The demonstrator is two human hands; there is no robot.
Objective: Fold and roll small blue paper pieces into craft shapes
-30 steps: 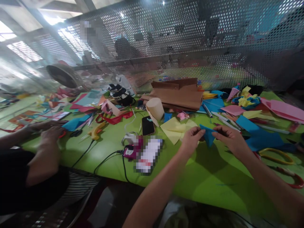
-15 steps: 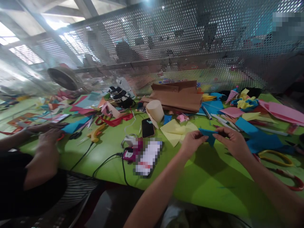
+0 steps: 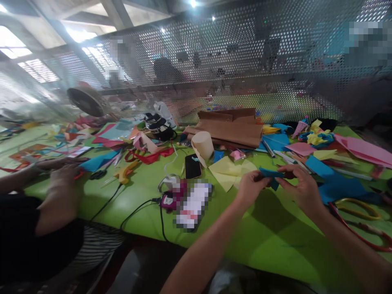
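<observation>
A small folded piece of blue paper [image 3: 271, 173] is held up over the green table between both hands. My left hand [image 3: 251, 184] pinches its left side between thumb and fingers. On the other side, my right hand [image 3: 299, 183] grips the right end with thumb and forefinger. Part of the paper is hidden behind my fingertips. Yellow paper sheets [image 3: 225, 171] lie just left of my left hand. To the right of my right hand are larger blue paper [image 3: 341, 185] and scissors with a yellow and a red handle [image 3: 359, 204].
A phone with a blurred screen [image 3: 194, 204], a black phone [image 3: 192, 166], a paper-tape roll [image 3: 203, 145] and a yellow glue gun [image 3: 124, 173] lie leftward. Folded brown paper [image 3: 229, 130] is behind. At far left, a co-worker's hands [image 3: 65, 171] are beside blue paper. Cables cross the green table [image 3: 134, 222].
The blue paper has turned in my fingers: its downward-pointing triangle now looks narrower and more folded. Both hands keep hold of it. The whole view has shifted slightly.
</observation>
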